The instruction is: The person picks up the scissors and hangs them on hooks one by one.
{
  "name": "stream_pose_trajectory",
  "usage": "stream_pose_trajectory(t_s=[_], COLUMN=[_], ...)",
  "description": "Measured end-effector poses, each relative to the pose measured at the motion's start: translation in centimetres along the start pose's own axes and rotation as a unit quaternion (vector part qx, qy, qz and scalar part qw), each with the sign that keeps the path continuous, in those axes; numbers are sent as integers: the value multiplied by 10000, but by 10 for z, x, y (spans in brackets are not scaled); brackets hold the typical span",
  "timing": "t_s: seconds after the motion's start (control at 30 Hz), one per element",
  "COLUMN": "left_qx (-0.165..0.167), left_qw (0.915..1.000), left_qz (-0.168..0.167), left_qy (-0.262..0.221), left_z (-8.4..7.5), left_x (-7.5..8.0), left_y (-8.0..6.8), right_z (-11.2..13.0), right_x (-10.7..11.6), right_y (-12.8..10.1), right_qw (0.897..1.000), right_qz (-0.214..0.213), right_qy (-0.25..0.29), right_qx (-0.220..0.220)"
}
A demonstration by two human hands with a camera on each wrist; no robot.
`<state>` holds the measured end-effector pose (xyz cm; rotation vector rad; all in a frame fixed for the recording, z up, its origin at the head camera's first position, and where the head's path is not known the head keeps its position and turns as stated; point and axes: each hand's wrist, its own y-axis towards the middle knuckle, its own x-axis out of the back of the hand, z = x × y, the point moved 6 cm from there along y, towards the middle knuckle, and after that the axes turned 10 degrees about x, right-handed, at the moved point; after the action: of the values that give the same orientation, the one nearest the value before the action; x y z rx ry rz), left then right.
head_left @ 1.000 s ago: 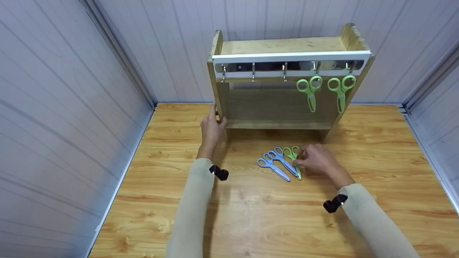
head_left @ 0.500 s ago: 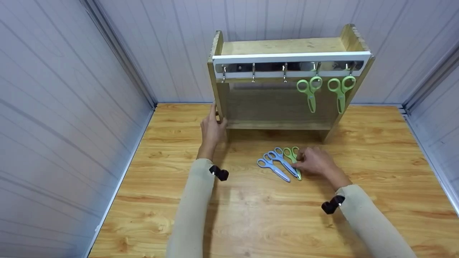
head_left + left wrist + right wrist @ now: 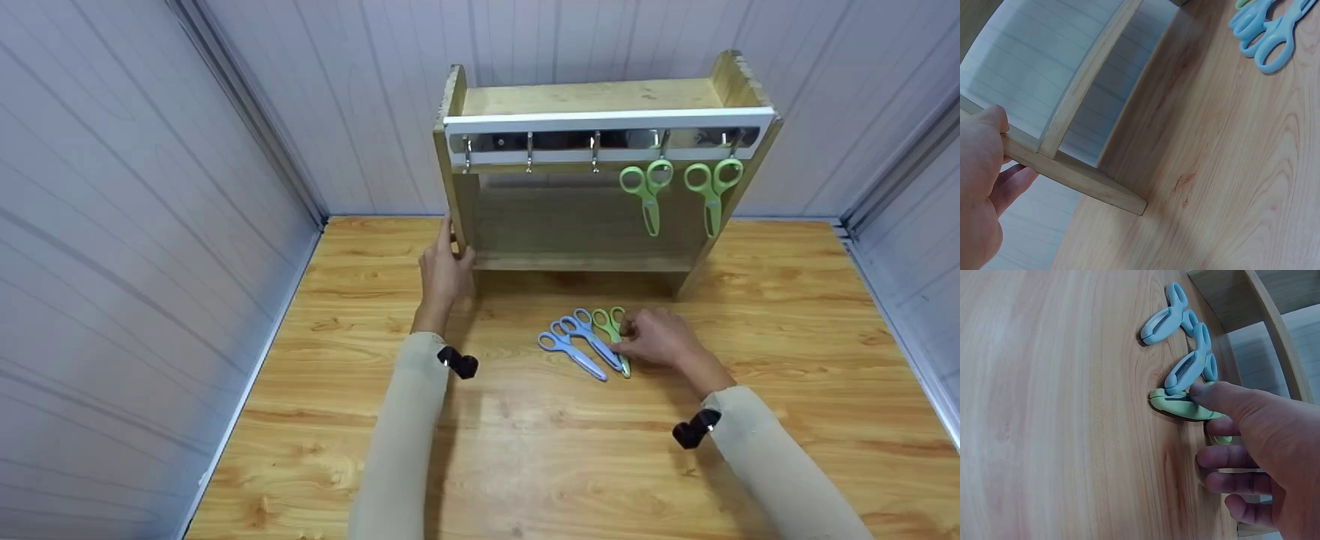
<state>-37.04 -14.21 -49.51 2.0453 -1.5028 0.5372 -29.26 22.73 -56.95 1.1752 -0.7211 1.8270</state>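
Nearest to the person, two sleeves were stretched out over the wooden tabletop. The right hand was laid down on the tabletop, and the green scissors were touched by its thumb and first finger, with the other fingers bent loosely beside them. It could not be told if the green scissors were pinched or only touched. Two blue scissors were laid just beside the green ones, on their left, all close together. A little farther off, the left leg of the wooden rack was held by the left hand, with the fingers curled round the wood. Up on the rack, a row of metal hooks was fixed, and two more green scissors were hung on the right-side hooks.
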Motion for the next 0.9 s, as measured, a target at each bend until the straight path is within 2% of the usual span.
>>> stream_pose_trajectory(t_s=[0.4,0.67,0.9], left_qx=[105,6,-107], left_qw=[9999,10000,9999], left_qz=[23,-39,-49], left_qy=[-24,27,71], left_z=[-1,-1,-1], left_x=[1,0,0], left_y=[-1,-1,-1], right_z=[1,-1,-4], right_x=[-2,-1,1], right_y=[-2,-3,-4], right_qw=[9994,9982,9987], right_qz=[286,529,444], right_qy=[-51,-55,-94], right_qx=[-180,-262,-234])
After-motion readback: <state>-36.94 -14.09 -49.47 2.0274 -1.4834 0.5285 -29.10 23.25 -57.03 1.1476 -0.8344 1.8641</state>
